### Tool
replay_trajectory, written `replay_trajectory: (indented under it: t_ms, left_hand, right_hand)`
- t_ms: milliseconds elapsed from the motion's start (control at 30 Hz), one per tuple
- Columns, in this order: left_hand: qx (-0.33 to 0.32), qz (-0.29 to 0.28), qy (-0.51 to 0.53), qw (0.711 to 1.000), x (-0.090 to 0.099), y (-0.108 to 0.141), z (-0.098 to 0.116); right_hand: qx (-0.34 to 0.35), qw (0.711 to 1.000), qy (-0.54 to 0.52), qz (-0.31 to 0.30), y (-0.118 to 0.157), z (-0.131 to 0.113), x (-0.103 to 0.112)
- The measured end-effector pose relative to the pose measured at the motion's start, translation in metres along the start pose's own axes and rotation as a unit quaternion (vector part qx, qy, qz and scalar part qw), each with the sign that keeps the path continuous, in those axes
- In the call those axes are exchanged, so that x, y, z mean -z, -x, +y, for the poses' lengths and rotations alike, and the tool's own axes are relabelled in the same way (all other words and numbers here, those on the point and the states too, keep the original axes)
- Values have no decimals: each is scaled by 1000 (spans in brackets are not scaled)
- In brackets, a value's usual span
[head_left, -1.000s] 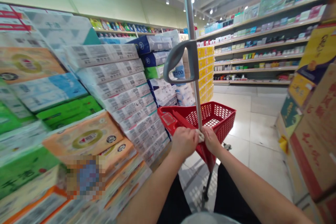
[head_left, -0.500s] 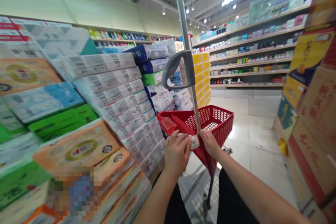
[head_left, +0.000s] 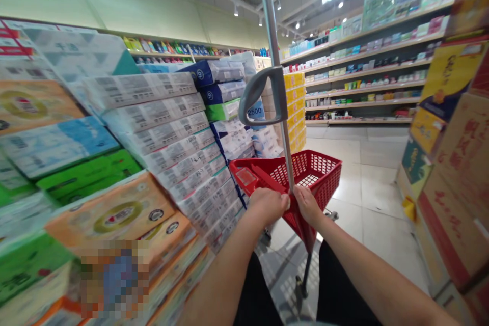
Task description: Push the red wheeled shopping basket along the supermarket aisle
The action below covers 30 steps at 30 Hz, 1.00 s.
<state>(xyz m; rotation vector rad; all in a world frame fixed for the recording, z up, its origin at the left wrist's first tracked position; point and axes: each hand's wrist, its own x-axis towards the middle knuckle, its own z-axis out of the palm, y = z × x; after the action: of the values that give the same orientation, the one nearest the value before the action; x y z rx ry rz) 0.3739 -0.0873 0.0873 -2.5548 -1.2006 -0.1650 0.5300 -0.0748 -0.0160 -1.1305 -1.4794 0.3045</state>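
Note:
A red plastic shopping cart [head_left: 324,183] stands in front of my legs, with a metal pole [head_left: 280,112] rising from its near end. A grey loop handle [head_left: 263,96] is fixed partway up that pole. My right hand [head_left: 308,206] is closed at the pole's lower end, by the cart's near rim. Just left of the pole, my left hand [head_left: 267,205] is curled into a fist, back of the hand up. The white cloth seen in it earlier is now almost wholly hidden by its fingers.
Stacked tissue packs [head_left: 164,127] crowd the left side, with orange packs [head_left: 118,209] nearest. Cartons [head_left: 454,178] are piled along the right. Yellow boxes [head_left: 296,107] stand beyond the cart. Stocked shelves [head_left: 367,81] line the back, across a tiled floor [head_left: 344,158].
My left hand has turned and closed from spread fingers over the white cloth into a fist, covering the cloth. My right hand stays at the pole. The view has shifted slightly.

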Motion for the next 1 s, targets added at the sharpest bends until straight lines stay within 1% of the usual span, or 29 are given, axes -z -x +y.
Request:
replay_trajectory:
  t_ms: [33, 67, 100, 167, 200, 233, 267, 300, 400, 433, 467, 500, 633, 667, 700, 733, 833, 867, 900, 933, 1000]
  left_hand:
    - [-4, 7, 0, 1000, -3, 0, 1]
    - [-8, 34, 2, 999, -8, 3, 3]
    - [-13, 78, 5, 997, -15, 8, 5]
    - [-27, 185, 9, 982, -30, 22, 10]
    - [-33, 225, 10, 974, -36, 28, 12]
    - [-33, 247, 13, 968, -39, 32, 13]
    - [-26, 249, 18, 968, -39, 32, 14]
    - [-13, 232, 23, 972, -36, 30, 13]
    - [20, 128, 27, 991, -20, 15, 10]
    - [22, 105, 23, 994, -17, 10, 9]
    - [22, 98, 19, 995, -16, 8, 10]
    - [22, 108, 18, 994, -18, 8, 11]
    - [-6, 225, 30, 974, -34, 22, 17]
    - [-9, 237, 34, 971, -35, 23, 18]
    - [-6, 234, 37, 972, -35, 23, 19]
    - [4, 216, 38, 976, -32, 21, 18]
    - [38, 137, 32, 989, -20, 7, 15]
    - [47, 125, 26, 991, -19, 5, 14]
    - [54, 128, 21, 990, -20, 4, 14]
    - [57, 144, 15, 988, -22, 5, 14]
    - [52, 201, 4, 978, -31, 11, 16]
  right_hand:
    - [1, 1000, 1, 3, 0, 0, 0]
    - [1, 1000, 2, 6, 1, 0, 1]
    - [1, 1000, 4, 8, 1, 0, 1]
    - [1, 1000, 6, 12, 2, 0, 2]
    - [2, 1000, 7, 11, 2, 0, 2]
    - [3, 1000, 7, 11, 1, 0, 2]
    - [4, 1000, 7, 9, 1, 0, 2]
    - [4, 1000, 7, 6, 0, 0, 2]
    - [5, 1000, 13, 5, -1, 0, 1]
    - [6, 1000, 15, 8, -1, -1, 0]
    - [6, 1000, 17, 11, -1, -1, 0]
    - [6, 1000, 19, 15, -1, -1, 1]
    - [8, 1000, 21, 22, 3, -1, 4]
    - [8, 999, 22, 23, 3, 0, 5]
    - [8, 999, 24, 24, 4, 0, 5]
    - [7, 999, 27, 25, 4, 0, 5]
    - [11, 999, 40, 28, 2, 0, 1]
    - [14, 998, 46, 27, 1, 0, 0]
    - [18, 998, 51, 24, 0, 1, -2]
    - [22, 998, 57, 20, -2, 1, -4]
    - [27, 997, 67, 7, -5, 3, -6]
